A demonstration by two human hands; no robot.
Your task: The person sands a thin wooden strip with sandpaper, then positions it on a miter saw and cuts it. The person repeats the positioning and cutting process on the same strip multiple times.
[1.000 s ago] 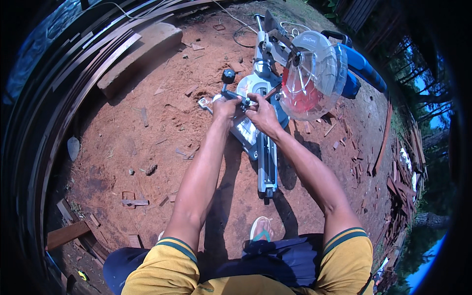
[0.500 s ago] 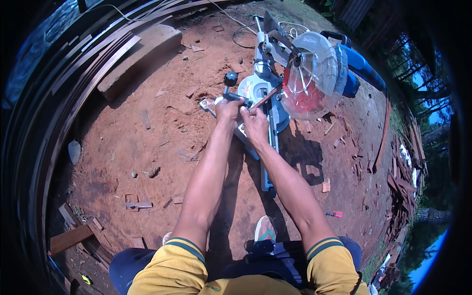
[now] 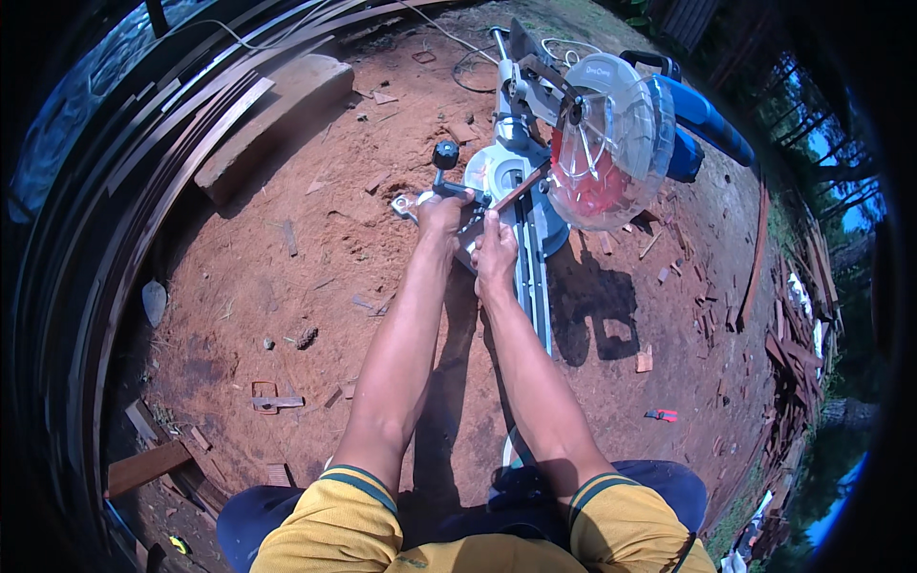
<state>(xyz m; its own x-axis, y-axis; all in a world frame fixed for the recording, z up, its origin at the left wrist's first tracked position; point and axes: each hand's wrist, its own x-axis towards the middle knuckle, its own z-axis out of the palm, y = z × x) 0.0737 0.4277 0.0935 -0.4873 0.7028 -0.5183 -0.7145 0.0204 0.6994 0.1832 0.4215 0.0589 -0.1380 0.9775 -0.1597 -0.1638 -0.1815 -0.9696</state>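
Head view: the left hand (image 3: 441, 214) is closed around the black-knobbed clamp (image 3: 445, 155); I cannot tell if the right hand (image 3: 494, 250) pinches the wood strip (image 3: 521, 189). This strip, slanting over the saw base (image 3: 485, 172), should be light and stiff, better held at its near end.

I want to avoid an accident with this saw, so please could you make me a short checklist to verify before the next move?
1. Hands apart from the red blade: ok, left hand and right hand are both away from it.
2. Clear guard over the blade: ok, the red shows through it.
3. Clamp tight: cannot tell, the left hand hides part of it.
4. Wood strip firmly held: cannot tell, the right hand is at its near end.
5. Ground around the saw free of scraps: not ok, wood scraps lie there.
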